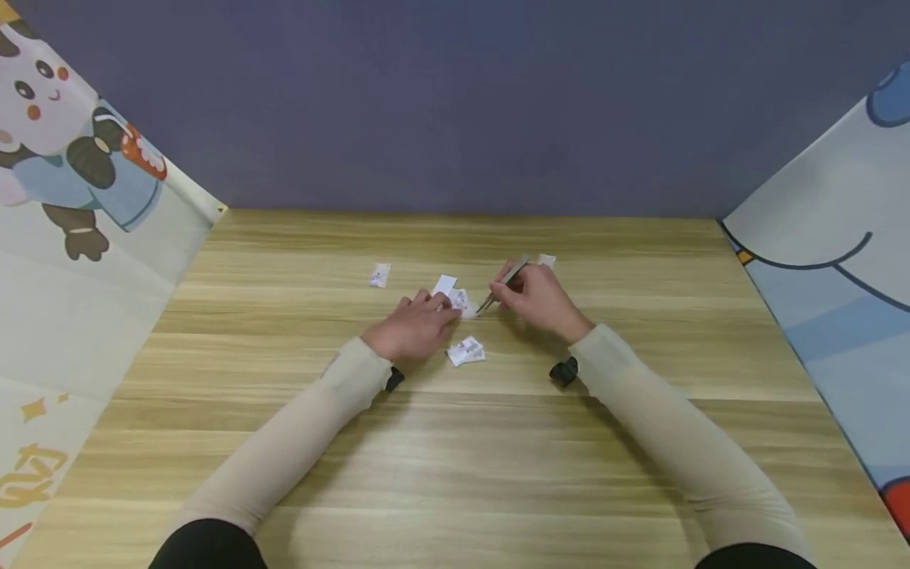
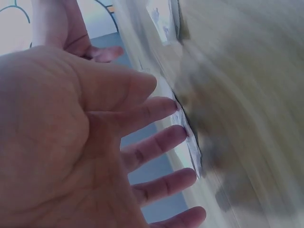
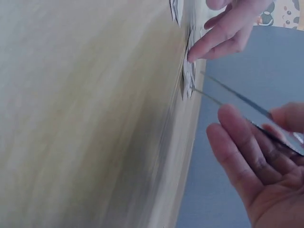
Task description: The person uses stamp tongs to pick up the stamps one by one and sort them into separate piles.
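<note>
My right hand (image 1: 536,299) pinches a pair of metal tweezers (image 1: 515,270) between thumb and fingers. In the right wrist view the two tips of the tweezers (image 3: 237,96) stand apart, one at the edge of a small white printed packet (image 3: 188,78). The fingers of my left hand (image 1: 415,325) are stretched out, their tips pressing on that packet (image 1: 460,300) on the table. Just beyond those fingers lies a plain white slip (image 1: 445,284). Nearer to me is a small heap of white printed pieces (image 1: 467,352). What the packet holds cannot be made out.
Another small white packet (image 1: 380,275) lies at the back left of the wooden table (image 1: 498,474). A pale piece (image 1: 547,259) sits behind my right hand. A dark blue-grey panel (image 1: 469,111) stands along the far edge, with cartoon-printed sheets (image 1: 839,276) at both sides.
</note>
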Demonstrator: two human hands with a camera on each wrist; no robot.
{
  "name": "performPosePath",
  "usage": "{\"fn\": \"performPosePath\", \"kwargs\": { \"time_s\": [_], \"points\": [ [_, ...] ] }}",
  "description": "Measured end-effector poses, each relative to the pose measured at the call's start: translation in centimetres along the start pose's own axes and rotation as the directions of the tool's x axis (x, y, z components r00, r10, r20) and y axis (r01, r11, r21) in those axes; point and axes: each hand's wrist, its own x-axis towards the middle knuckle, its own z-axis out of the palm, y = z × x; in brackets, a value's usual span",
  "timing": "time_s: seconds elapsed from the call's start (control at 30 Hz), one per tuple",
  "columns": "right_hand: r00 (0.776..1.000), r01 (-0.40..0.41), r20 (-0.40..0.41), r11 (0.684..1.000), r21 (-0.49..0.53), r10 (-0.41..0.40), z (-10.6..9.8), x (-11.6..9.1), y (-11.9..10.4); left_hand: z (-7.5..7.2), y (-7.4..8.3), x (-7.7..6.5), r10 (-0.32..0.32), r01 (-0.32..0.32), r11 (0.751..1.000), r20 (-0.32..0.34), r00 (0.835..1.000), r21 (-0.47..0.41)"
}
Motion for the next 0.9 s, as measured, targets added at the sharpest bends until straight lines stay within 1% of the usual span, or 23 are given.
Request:
{"fn": "performPosePath", "kwargs": {
  "time_s": [0.1,0.2,0.33,0.43,0.57,0.8,0.9],
  "points": [
    [0.999,-0.031,-0.034,0.999,-0.012,0.03,-0.1,-0.1,0.2,-0.1,0.2,0.1,0.012,-0.012,1.0,-0.022,1.0,0.0],
    [0.997,-0.059,-0.06,0.998,-0.014,0.058,-0.2,-0.1,0.4,-0.2,0.2,0.2,0.002,-0.003,1.0,-0.047,0.999,-0.014],
    [0.995,-0.069,-0.065,0.998,0.009,0.069,0.0,0.1,0.6,-0.1,0.0,0.4,-0.009,0.009,0.999,-0.008,1.0,-0.041],
    [0.996,-0.063,-0.065,0.997,0.036,0.065,0.3,0.2,0.6,0.1,-0.1,0.5,0.012,-0.012,0.999,0.018,1.0,-0.042],
    [0.996,-0.049,-0.074,0.997,0.055,0.053,0.6,0.2,0.5,0.2,0.3,0.5,0.027,-0.027,1.0,0.009,1.0,-0.012],
    [0.995,-0.035,-0.09,0.994,0.105,0.045,0.8,0.1,-0.1,0.4,0.9,0.6,0.007,-0.007,1.0,0.023,1.0,0.004],
    [0.994,-0.021,-0.105,0.995,0.102,0.032,0.9,0.1,-0.1,0.5,1.0,0.6,-0.001,0.0,1.0,0.022,1.0,0.012]
  ]
}}
